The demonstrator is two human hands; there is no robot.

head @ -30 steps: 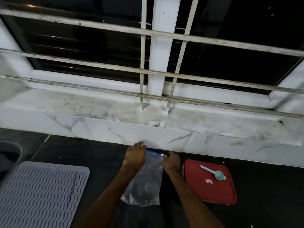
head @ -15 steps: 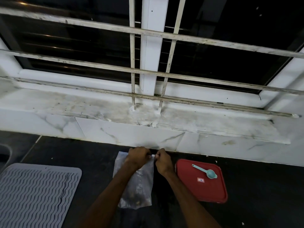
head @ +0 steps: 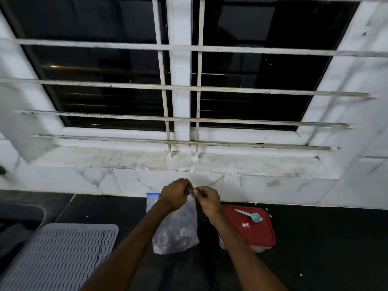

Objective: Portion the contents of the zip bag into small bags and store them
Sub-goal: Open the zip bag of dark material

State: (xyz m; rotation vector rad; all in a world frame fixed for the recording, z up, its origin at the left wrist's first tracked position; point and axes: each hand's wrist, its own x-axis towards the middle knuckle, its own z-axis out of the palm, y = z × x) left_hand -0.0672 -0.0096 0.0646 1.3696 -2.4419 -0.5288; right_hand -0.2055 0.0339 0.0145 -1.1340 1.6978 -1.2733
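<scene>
A ribbed grey mat (head: 60, 255) lies lower left on the dark surface (head: 315, 248). At centre, the left hand (head: 175, 193) and right hand (head: 206, 199) hold the zip bag (head: 176, 232), fingers pinching its top edge. Just right, a teal spoon (head: 249, 215) rests on a red-lidded box (head: 256, 232). A barred window (head: 180, 87) fills the upper frame.

Dim indoor light, black night panes, edges warped, slightly blurred.

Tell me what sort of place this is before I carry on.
Most likely a home kitchen counter beneath a barred window. A ribbed grey drying mat lies beside what looks like a sink edge, and a red-lidded food container with a teal scoop on it sits right of the zip bag.
</scene>
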